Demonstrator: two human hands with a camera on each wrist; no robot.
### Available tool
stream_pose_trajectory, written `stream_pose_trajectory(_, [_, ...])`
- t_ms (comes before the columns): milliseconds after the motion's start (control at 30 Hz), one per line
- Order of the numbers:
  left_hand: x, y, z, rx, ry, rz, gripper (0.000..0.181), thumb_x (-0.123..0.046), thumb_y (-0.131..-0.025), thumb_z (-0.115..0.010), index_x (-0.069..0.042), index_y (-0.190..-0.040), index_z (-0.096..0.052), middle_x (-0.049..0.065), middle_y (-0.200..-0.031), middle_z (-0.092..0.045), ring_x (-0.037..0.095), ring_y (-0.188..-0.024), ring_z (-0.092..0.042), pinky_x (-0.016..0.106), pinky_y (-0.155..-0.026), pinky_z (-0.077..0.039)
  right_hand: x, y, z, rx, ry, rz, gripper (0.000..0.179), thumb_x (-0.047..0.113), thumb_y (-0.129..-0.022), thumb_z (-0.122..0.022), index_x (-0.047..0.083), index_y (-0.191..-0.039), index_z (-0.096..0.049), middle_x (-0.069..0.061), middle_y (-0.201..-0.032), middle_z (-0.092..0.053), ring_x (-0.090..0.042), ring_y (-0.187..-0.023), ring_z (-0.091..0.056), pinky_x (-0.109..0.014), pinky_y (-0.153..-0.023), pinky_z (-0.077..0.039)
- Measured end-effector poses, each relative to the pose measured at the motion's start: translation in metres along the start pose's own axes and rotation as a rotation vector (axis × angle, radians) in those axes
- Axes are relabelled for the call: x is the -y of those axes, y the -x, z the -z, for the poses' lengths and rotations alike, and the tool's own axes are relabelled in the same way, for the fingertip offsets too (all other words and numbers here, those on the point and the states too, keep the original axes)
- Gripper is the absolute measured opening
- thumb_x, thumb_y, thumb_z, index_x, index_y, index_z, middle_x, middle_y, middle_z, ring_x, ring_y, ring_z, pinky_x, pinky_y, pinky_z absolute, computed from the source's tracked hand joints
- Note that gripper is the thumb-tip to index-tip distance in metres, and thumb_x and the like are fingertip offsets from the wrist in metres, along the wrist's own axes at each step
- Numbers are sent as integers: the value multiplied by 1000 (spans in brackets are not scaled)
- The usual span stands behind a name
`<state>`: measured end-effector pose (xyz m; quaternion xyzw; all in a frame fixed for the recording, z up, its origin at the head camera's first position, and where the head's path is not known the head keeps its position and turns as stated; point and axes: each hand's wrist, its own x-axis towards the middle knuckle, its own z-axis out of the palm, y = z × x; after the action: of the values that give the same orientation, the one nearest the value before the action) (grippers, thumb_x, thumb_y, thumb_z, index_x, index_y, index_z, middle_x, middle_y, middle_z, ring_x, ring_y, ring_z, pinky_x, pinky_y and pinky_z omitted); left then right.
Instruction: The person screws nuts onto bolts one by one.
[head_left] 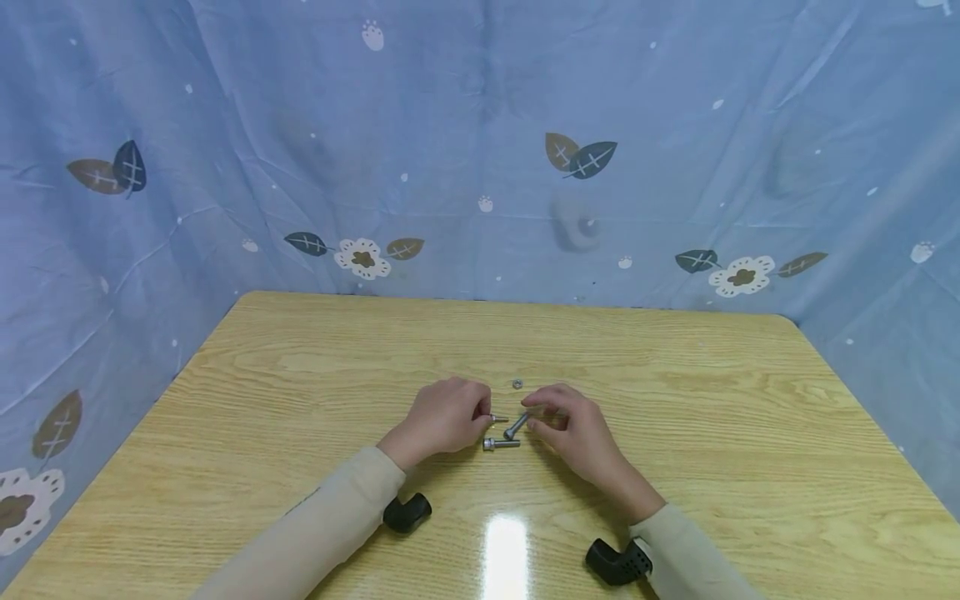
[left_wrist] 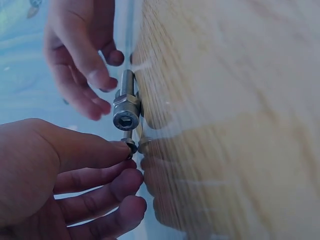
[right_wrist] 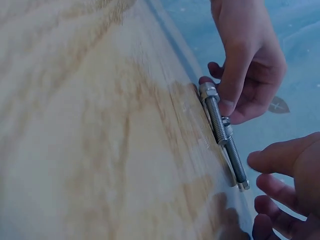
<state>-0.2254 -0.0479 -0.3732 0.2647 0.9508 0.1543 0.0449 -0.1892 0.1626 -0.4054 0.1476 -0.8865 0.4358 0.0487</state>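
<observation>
My left hand [head_left: 450, 414] pinches the head end of a small bolt [head_left: 500, 418] between thumb and forefinger, low over the table. In front of it lies a larger socket-head bolt [head_left: 501, 444] with a nut threaded on near its head, seen end-on in the left wrist view as a hex-socket bolt [left_wrist: 126, 112]. Another bolt [head_left: 516, 427] lies slantwise, its shank end pointing toward my right hand [head_left: 566, 423]. That hand hovers beside it, with a gap between thumb and fingers in the right wrist view and nothing held. A loose nut [head_left: 517, 383] lies farther back.
The wood-grain table [head_left: 300, 358] has a glare spot near its front. A blue patterned curtain [head_left: 480, 150] hangs behind and at both sides. Black curved devices [head_left: 407, 513] are worn at both wrists.
</observation>
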Motion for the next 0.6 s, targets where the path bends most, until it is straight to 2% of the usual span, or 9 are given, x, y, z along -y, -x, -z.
stream_pose_trajectory(267, [1, 0, 0, 7, 13, 0, 18, -26, -88, -69, -22, -73, -62, -11, -67, -56, 7, -57, -48, 25, -48, -38, -3, -7, 0, 85, 109, 37, 19, 8, -85, -73, 17, -101, -75, 0, -111, -65, -9, -71, -47, -22, -63, -41])
stream_pose_trajectory(467, [0, 1, 1, 10, 16, 3, 18, -25, -87, -71, -22, -72, -61, -11, -65, -55, 7, -55, -48, 25, -47, -37, -4, -9, 2, 106, 121, 51, 6, 12, -85, -74, 17, -88, -74, 3, -102, -64, -9, -64, -43, -22, -58, -38])
stream_pose_trajectory(600, [-1, 1, 2, 15, 12, 5, 19, -25, -87, -72, -21, -71, -61, -10, -64, -53, 8, -55, -47, 25, -47, -36, -3, -9, 4, 101, 124, 48, 4, 13, -86, -73, 17, -86, -73, 5, -95, -64, -9, -64, -42, -21, -56, -38])
